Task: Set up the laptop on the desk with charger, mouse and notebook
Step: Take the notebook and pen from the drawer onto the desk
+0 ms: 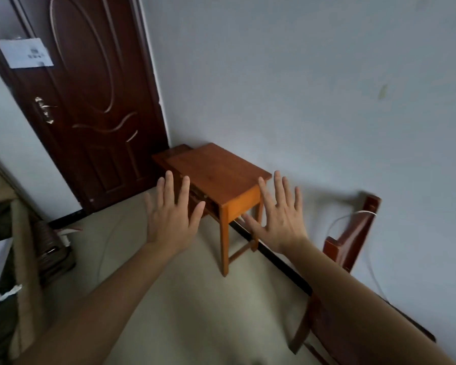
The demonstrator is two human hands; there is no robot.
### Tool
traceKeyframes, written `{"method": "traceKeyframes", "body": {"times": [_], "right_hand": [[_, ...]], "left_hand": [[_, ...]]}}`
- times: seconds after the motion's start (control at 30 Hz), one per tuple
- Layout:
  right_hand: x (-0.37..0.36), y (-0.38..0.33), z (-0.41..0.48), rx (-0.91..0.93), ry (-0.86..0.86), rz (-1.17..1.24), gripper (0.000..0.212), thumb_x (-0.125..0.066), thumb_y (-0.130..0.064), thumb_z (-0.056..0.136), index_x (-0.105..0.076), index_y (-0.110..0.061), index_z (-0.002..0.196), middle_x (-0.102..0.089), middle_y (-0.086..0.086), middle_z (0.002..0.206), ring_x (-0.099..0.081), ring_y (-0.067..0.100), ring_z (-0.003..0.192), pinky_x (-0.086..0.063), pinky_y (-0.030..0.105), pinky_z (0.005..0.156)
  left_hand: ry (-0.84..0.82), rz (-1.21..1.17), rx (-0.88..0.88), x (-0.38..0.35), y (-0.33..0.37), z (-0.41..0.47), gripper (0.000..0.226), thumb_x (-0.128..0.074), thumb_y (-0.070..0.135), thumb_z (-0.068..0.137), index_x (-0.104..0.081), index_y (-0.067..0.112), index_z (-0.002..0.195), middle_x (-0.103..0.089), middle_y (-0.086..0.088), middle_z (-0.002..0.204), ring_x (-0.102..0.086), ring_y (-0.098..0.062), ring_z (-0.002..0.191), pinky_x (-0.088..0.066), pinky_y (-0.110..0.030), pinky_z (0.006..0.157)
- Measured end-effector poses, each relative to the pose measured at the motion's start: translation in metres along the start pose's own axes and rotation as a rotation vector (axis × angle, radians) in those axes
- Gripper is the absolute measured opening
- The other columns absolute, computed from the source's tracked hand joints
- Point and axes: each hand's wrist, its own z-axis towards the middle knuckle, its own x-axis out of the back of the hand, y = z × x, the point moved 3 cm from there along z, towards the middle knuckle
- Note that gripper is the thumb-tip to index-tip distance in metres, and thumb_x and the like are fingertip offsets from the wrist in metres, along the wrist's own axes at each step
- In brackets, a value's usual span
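A small wooden desk [216, 169] stands against the pale wall beside a dark door, its top bare, with an open shelf under the top. My left hand [170, 216] is stretched out in front of me with fingers spread, holding nothing, in front of the desk's left side. My right hand [279, 216] is held up the same way, fingers spread and empty, in front of the desk's right leg. No laptop, charger, mouse or notebook shows in view.
A dark wooden door [90, 101] with a paper sheet taped on it is at the back left. A red-brown wooden chair [350, 241] stands against the wall at right, with a white cable [337, 222] by it. Boxes and clutter [16, 259] fill the left edge.
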Motion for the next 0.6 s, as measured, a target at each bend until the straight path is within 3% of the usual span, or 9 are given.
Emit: {"method": "traceKeyframes", "body": {"times": [0.1, 0.3, 0.6], "right_hand": [[-0.049, -0.035, 0.055, 0.069, -0.032, 0.048, 0.089, -0.021, -0.083, 0.09, 0.003, -0.033, 0.16, 0.008, 0.011, 0.169, 0.003, 0.034, 0.155, -0.002, 0.058, 0.123], [-0.149, -0.082, 0.198, 0.199, -0.044, 0.073, 0.086, -0.023, -0.082, 0.091, 0.0, -0.035, 0.16, 0.01, 0.009, 0.169, 0.008, 0.032, 0.155, 0.013, 0.053, 0.118], [-0.218, -0.156, 0.434, 0.276, -0.054, 0.162, 0.084, -0.021, -0.081, 0.092, 0.001, -0.035, 0.16, 0.008, 0.007, 0.169, 0.009, 0.031, 0.155, 0.0, 0.059, 0.122]], "left_hand": [[-0.019, 0.039, 0.054, -0.029, -0.047, 0.029, 0.072, -0.021, 0.062, 0.099, -0.024, 0.018, 0.155, -0.013, -0.02, 0.162, -0.015, -0.037, 0.148, -0.021, -0.063, 0.111], [0.007, 0.135, 0.098, -0.076, -0.128, 0.152, 0.072, -0.025, 0.06, 0.096, -0.03, 0.015, 0.154, -0.02, -0.023, 0.16, -0.02, -0.04, 0.146, -0.023, -0.069, 0.109], [0.092, 0.116, 0.244, -0.112, -0.256, 0.338, 0.07, -0.026, 0.059, 0.099, -0.023, 0.019, 0.155, -0.015, -0.02, 0.162, -0.015, -0.037, 0.148, -0.02, -0.067, 0.112]]}}
